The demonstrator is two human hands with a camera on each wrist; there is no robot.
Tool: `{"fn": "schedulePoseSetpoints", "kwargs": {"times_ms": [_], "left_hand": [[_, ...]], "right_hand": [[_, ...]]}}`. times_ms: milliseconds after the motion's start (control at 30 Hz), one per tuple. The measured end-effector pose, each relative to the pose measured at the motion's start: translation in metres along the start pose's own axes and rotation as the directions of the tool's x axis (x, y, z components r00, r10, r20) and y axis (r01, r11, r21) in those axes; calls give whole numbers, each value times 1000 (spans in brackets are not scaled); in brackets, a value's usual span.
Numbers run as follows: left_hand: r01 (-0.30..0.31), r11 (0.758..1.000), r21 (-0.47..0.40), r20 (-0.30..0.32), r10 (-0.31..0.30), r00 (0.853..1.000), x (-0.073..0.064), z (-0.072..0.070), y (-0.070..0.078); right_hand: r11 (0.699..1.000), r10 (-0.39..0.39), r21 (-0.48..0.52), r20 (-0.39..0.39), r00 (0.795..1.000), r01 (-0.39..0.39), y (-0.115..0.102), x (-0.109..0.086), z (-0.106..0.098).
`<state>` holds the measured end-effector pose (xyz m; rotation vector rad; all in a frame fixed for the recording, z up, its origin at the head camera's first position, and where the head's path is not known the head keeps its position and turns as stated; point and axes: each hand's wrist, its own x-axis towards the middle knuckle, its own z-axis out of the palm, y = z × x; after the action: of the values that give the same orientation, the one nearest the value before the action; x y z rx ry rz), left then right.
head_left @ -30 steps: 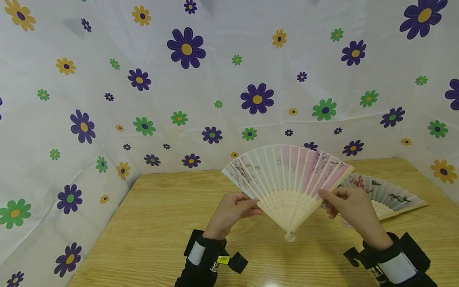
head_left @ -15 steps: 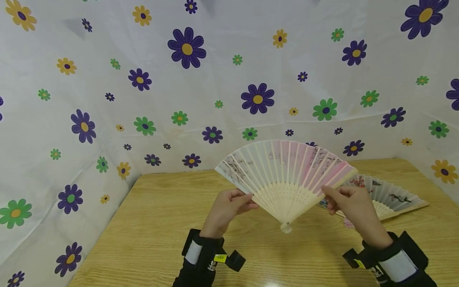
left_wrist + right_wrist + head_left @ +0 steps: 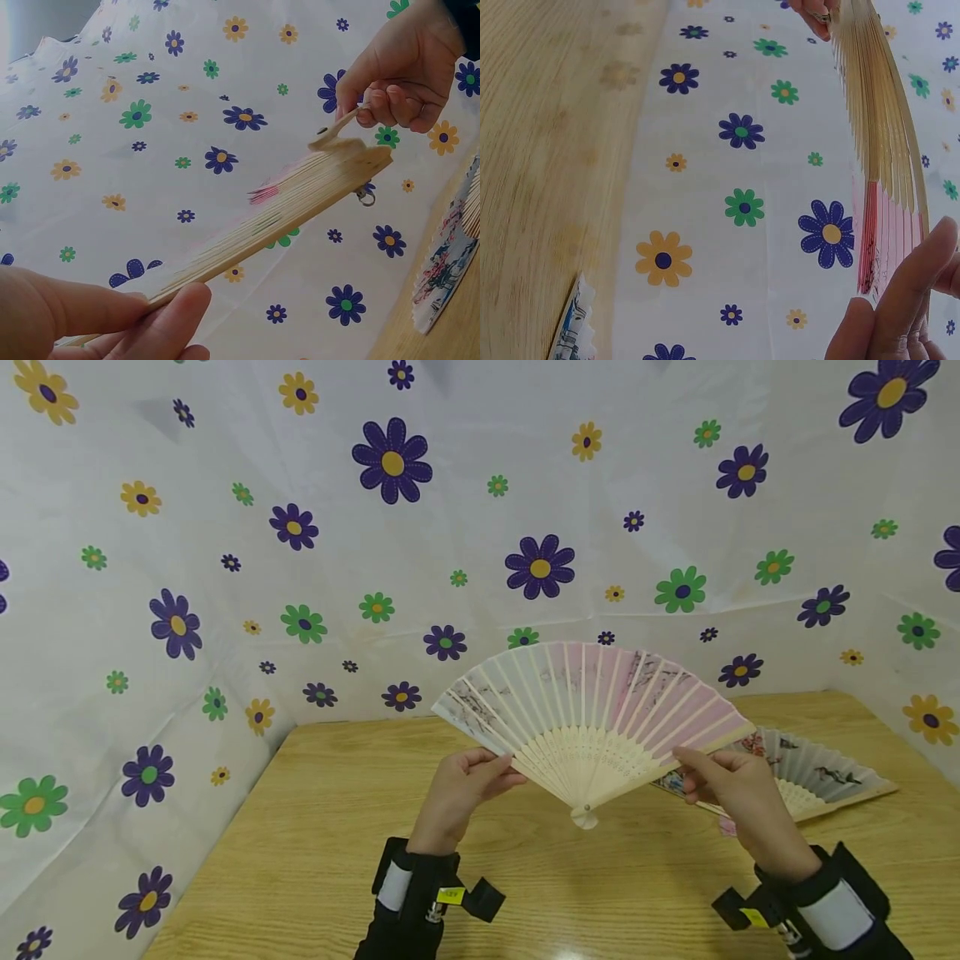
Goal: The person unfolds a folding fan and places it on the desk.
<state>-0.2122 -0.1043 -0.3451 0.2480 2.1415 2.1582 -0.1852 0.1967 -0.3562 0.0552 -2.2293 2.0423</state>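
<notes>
A folding fan (image 3: 592, 693), pale blue on one side and pink on the other, is spread wide above the table with its pivot end down. My left hand (image 3: 461, 793) pinches its left outer rib between thumb and fingers. On the opposite rib, my right hand (image 3: 742, 802) grips with thumb and fingers. The left wrist view shows the fan (image 3: 247, 232) nearly edge-on, its ribs running from the left hand (image 3: 97, 315) toward the right hand (image 3: 405, 82). Pink pleats of the fan (image 3: 877, 135) show beside the right fingers in the right wrist view.
Another spread fan (image 3: 825, 768), with a dark and red print, lies on the wooden table (image 3: 315, 860) behind my right hand. Close by lie a blue-printed piece (image 3: 671, 782) and a small pink item (image 3: 727, 826). A flower-patterned cloth (image 3: 465, 527) hangs behind.
The held fan has spread somewhat wider, and its pivot has risen and shifted left. My left hand has moved left and slightly up, while the right hand has stayed nearly in place.
</notes>
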Motion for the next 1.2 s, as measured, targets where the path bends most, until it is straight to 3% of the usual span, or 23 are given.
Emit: {"fn": "schedulePoseSetpoints", "kwargs": {"times_ms": [567,833,1067,1200], "left_hand": [[-18,1000,15,-59,19,998,0,-8,4],[-14,1000,1,-131,14,991,1,-10,4],[-15,1000,-16,-126,13,992,1,-12,5],[-14,999,-49,-156,6,988,1,-12,7]], "right_hand": [[982,18,188,72,997,-32,2,-1,-4],[970,-24,244,88,996,2,2,0,-5],[959,-38,283,93,995,11,2,-1,-4],[949,-64,315,98,993,30,2,-1,-3]]}}
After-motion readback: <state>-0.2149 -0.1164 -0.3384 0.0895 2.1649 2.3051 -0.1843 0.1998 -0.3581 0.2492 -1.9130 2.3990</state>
